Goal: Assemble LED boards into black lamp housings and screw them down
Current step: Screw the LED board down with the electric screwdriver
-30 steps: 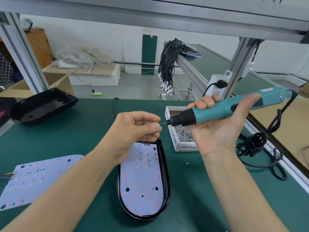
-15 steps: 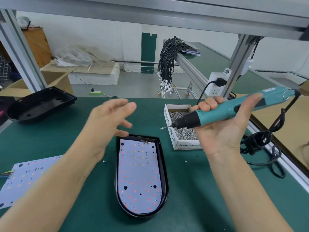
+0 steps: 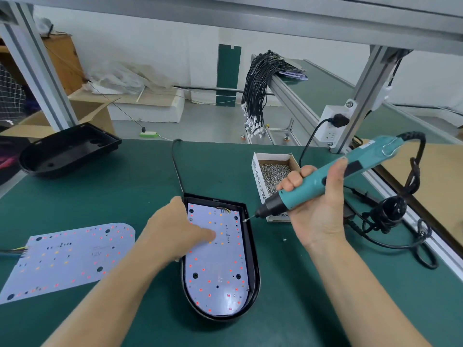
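Observation:
A black lamp housing (image 3: 253, 269) lies on the green table in front of me, with a white LED board (image 3: 218, 266) seated inside it. My left hand (image 3: 179, 230) rests on the board's upper left part, a finger pressing on it. My right hand (image 3: 317, 209) grips a teal electric screwdriver (image 3: 325, 179). A small screw sits on the screwdriver's bit, which hovers at the housing's upper right edge (image 3: 246, 219).
A second LED board (image 3: 67, 259) lies loose at the left. An empty black housing (image 3: 67, 151) sits at the far left. A white box of screws (image 3: 274, 179) stands behind the screwdriver. The tool's black cord (image 3: 390, 214) coils at the right. A loose screw (image 3: 284, 239) lies on the mat.
My left hand dropped from mid-air onto the LED board. My right hand lowered the screwdriver so its tip came down to the housing's upper right edge.

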